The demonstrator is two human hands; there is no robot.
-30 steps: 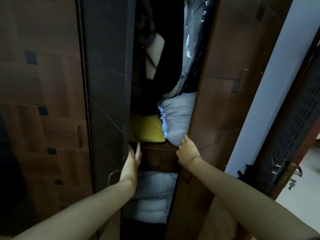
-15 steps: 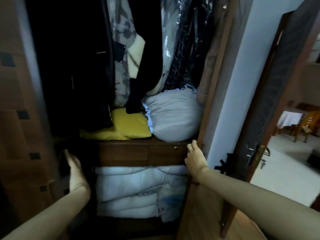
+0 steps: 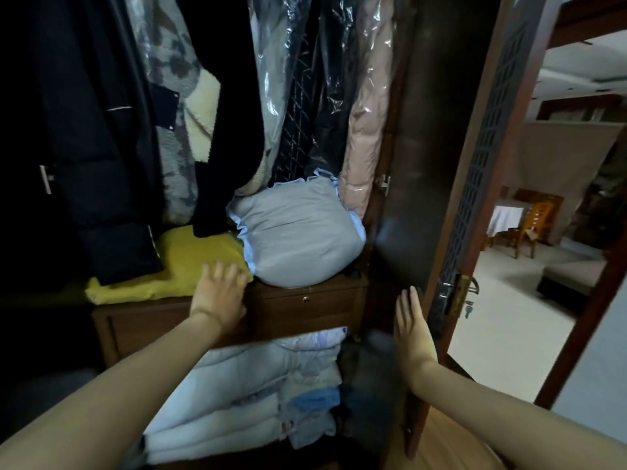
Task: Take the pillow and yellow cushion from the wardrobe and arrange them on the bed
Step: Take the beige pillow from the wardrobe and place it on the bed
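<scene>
The wardrobe stands open. A grey pillow with a pale blue frill [image 3: 298, 235] lies on the wooden drawer unit [image 3: 325, 305], right of a flat yellow cushion [image 3: 190, 262] that is partly under hanging dark coats. My left hand [image 3: 219, 293] reaches to the cushion's front right corner, fingers spread and touching it, not closed around it. My right hand [image 3: 412, 329] is flat and open against the edge of the right wardrobe door [image 3: 437, 164], holding nothing.
Hanging coats and plastic-covered garments [image 3: 305, 96] fill the upper wardrobe, drooping onto the cushion and pillow. Folded pale quilts [image 3: 258, 385] are stacked below the drawers. At right, the room door [image 3: 475, 198] with its handle and keys opens onto a bright room with a table and chairs.
Both wardrobe doors have swung fully open. My left hand left the left door and moved up right onto the yellow cushion. My right hand stays at the right door's edge.
</scene>
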